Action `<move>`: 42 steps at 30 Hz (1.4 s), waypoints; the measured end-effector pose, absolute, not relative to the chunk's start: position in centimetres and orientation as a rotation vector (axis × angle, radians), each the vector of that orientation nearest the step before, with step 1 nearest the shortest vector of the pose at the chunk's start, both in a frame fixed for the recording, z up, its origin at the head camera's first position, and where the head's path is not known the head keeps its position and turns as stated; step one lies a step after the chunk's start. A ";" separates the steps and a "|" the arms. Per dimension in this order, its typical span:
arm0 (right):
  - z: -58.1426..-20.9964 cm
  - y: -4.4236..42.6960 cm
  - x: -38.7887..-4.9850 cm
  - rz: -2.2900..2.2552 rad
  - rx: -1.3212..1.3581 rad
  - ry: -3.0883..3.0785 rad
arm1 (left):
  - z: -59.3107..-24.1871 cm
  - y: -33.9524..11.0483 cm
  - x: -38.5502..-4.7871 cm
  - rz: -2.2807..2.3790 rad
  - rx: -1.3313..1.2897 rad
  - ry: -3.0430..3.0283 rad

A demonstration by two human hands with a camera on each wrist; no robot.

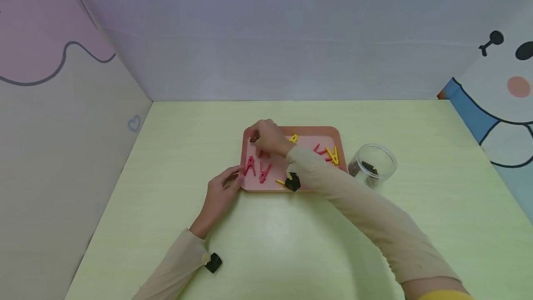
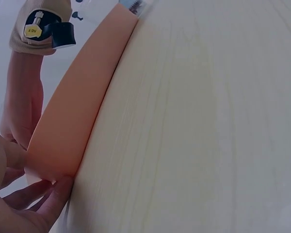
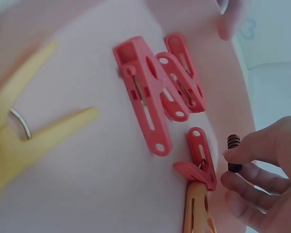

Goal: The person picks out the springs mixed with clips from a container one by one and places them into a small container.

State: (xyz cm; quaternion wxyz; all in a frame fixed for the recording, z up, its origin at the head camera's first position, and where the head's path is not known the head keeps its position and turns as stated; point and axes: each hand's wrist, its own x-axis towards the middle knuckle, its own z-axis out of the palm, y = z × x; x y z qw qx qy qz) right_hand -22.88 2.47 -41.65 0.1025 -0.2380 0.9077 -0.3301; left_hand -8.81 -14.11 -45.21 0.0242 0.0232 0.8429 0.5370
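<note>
My right hand [image 1: 271, 138] is over the far left corner of a pink tray [image 1: 314, 131]. Its thumb and fingers pinch a small dark screw with a ribbed shaft [image 3: 234, 141]. At the tray's near left side, my left hand [image 1: 218, 196] grips the edge, its fingers on the outer wall [image 2: 82, 97] in the left wrist view. Several red clothespins [image 3: 145, 97] lie in the tray, along with yellow clothespins [image 1: 333, 155]. An orange-yellow clothespin [image 3: 196, 206] touches a red one near the right hand. My right forearm hides part of the tray.
Right of the tray stands a clear round jar [image 1: 385, 163] with several dark screws [image 1: 368, 166] in it. The pale wooden table [image 1: 187, 138] meets a wall [image 1: 266, 68] behind, with printed panels at both sides.
</note>
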 end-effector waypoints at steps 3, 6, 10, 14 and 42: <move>-41.6 2.8 -22.9 -0.972 -0.710 2.696 | -45.2 -14.1 -8.8 1.658 0.072 2.606; -41.5 3.1 -22.8 -0.977 -0.703 2.698 | -45.2 -14.1 -8.8 1.653 0.069 2.602; -41.2 3.6 -22.7 -0.996 -0.707 2.695 | -45.3 -14.1 -8.8 1.659 0.074 2.601; -41.1 4.0 -22.6 -0.989 -0.709 2.694 | -45.4 -14.1 -8.8 1.664 0.082 2.604; -39.4 6.3 -20.5 -1.004 -0.764 2.657 | -45.5 -14.0 -8.7 1.644 0.084 2.628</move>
